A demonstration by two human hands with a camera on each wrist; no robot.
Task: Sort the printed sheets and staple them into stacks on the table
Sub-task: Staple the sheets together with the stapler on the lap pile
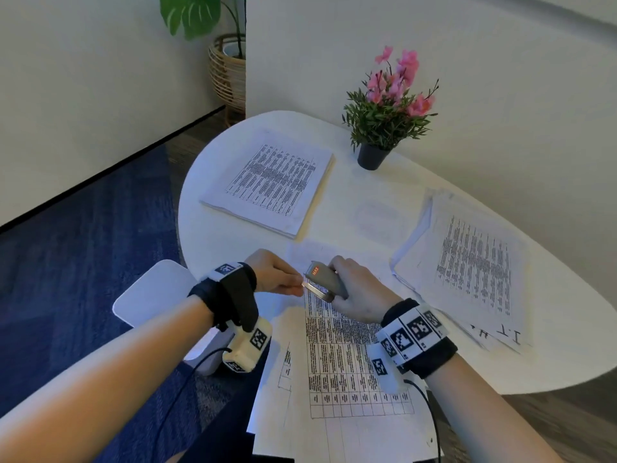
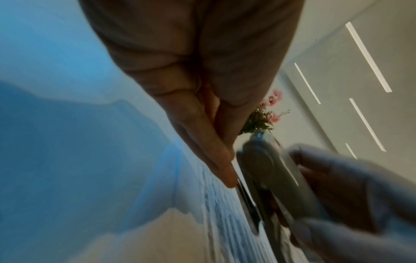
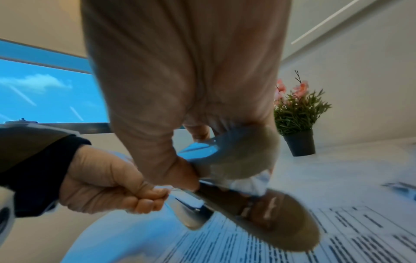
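Right hand (image 1: pixel 355 295) grips the stapler (image 1: pixel 325 283), mouth pointing left at the sheet corner (image 1: pixel 300 285) pinched by left hand (image 1: pixel 272 274) — stapler's long axis runs left–right.

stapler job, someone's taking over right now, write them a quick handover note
Right hand grips the grey stapler, open end toward the left.
Left hand pinches the corner of the front sheets at the stapler's mouth.
A neat stack lies far left on the white table, a looser pile at right.
Whether any stack is stapled cannot be seen.
Left: staple this set, then sort the rest.
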